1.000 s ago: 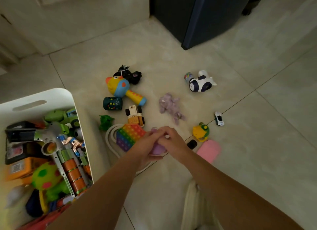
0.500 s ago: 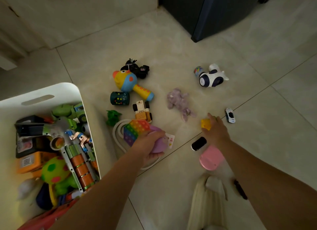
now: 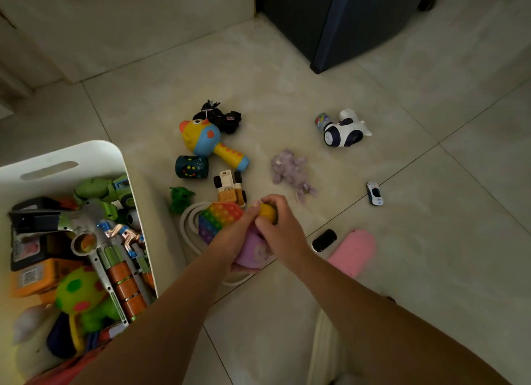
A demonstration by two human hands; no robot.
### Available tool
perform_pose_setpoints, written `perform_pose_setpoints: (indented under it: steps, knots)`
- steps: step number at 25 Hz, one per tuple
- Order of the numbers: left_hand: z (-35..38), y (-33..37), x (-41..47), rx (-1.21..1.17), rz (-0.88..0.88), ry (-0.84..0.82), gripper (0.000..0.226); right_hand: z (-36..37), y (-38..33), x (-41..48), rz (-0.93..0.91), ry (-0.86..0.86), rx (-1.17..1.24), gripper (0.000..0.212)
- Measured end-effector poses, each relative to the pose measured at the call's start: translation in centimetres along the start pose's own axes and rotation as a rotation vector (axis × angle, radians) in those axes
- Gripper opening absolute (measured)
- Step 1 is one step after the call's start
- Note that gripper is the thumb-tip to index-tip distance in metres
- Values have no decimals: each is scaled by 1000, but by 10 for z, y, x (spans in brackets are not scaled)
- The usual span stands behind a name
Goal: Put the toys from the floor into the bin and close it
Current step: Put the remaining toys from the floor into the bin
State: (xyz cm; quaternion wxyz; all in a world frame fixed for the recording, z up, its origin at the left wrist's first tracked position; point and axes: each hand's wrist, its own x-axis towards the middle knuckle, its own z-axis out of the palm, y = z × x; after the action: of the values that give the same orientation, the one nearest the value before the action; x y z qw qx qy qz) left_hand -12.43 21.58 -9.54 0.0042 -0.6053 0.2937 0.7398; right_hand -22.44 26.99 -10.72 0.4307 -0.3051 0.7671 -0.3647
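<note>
1. Head view: the left hand (image 3: 230, 242) was seen curled round a purple toy (image 3: 253, 254), and the right hand (image 3: 284, 234) was closed on a yellow toy (image 3: 269, 212). The two hands were held touching each other, low over the floor (image 3: 287, 83).
2. The white bin (image 3: 86, 152) was set to the left, open and already well filled with toys. No lid could be made out.
3. Many toys were left lying on the floor: a fish-shaped toy (image 3: 205, 139), a black vehicle (image 3: 222, 116) touching it on the far side, a dark green cylinder (image 3: 192, 167), a small truck (image 3: 230, 188), a rainbow bubble mat (image 3: 218, 218) partly hidden by the left hand, a lilac plush (image 3: 290, 172), a white-and-navy robot toy (image 3: 344, 130), a tiny car (image 3: 374, 193) and a pink piece (image 3: 353, 251).
4. The step in hand was judged to be gathering: two toys were held, but neither had been put into the bin.
5. For the next move, both hands would need to be carried left over the bin's rim and opened there. Closing was judged to be far off.
</note>
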Motion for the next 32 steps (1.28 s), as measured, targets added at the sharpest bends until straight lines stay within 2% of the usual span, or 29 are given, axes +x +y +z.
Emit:
perform_pose_setpoints:
  steps: [3, 6, 8, 10, 12, 14, 16, 18, 20, 24, 27, 29, 32]
  knots:
    - [-11, 0, -14, -144, -32, -124, 58, 20, -12, -20, -102, -80, -34, 48]
    - [-14, -1, -23, -178, 30, -179, 48, 17, -13, -24, -155, -107, 17, 54]
    - [-10, 0, -28, -139, 55, -149, 44, 2, -6, -17, -106, 0, 60, 48]
    - [-6, 4, -34, -128, 61, -113, 42, -20, 15, -3, -44, 306, -54, 44]
    - [-5, 5, -34, -140, 83, -94, 45, -48, 48, 6, 121, 519, -352, 50]
    - [-7, 4, -31, -125, 99, -78, 52, -73, 75, 9, 484, 520, -509, 65]
    - [-8, 1, -28, -113, 98, -74, 53, -85, 89, 14, 729, 458, -419, 84]
    - [-9, -2, -25, -112, 90, -64, 50, -78, 94, 18, 809, 365, -358, 98]
    - [-10, -7, -20, -99, 79, -48, 48, -65, 97, 18, 817, 294, -423, 98]
    - [-7, -11, -15, -104, 78, -62, 40, -50, 105, 19, 749, 331, -477, 76]
    - [-1, -8, -20, -103, 91, -93, 34, -47, 104, 16, 666, 282, -530, 67]
    - [1, -5, -23, -115, 107, -105, 33, -45, 99, 9, 584, 249, -575, 64]
    - [-2, 2, -33, -130, 144, -131, 33, -40, 90, 3, 505, 214, -520, 66]
